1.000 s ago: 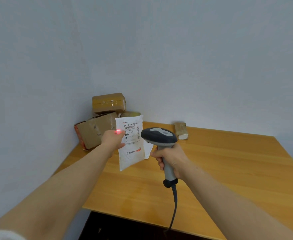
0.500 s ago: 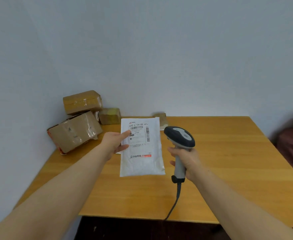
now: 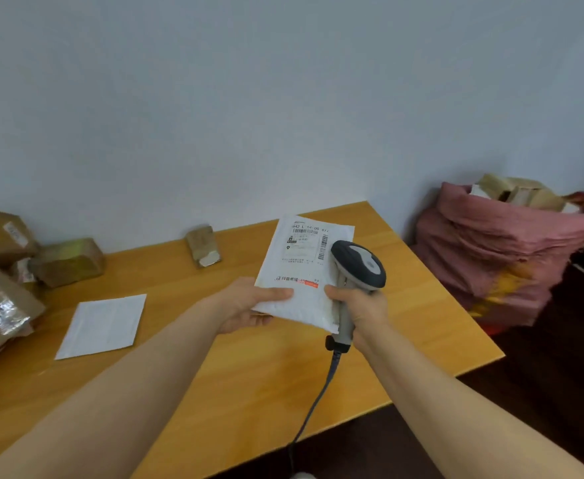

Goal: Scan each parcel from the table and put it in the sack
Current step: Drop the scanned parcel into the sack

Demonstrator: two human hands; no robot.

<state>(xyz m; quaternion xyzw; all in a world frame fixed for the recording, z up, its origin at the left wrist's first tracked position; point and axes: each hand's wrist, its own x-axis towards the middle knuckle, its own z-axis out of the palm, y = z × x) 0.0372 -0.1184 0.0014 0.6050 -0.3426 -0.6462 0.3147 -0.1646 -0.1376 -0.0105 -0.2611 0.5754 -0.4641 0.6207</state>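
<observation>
The white mailer [image 3: 300, 271] is held label-up over the table [image 3: 214, 375], well short of the sack [image 3: 490, 254]. The left hand [image 3: 245, 305] pinches its near edge, thumb on top. The right hand [image 3: 363, 305] is wrapped round the scanner [image 3: 359, 264] handle on the mailer's sack side. The carry should probably lift the mailer clear over the sack's raised rim before release, with the scanner cord out of the way.

A pale bare wall [image 3: 283, 98] meets dark floor [image 3: 553, 392] at right.
</observation>
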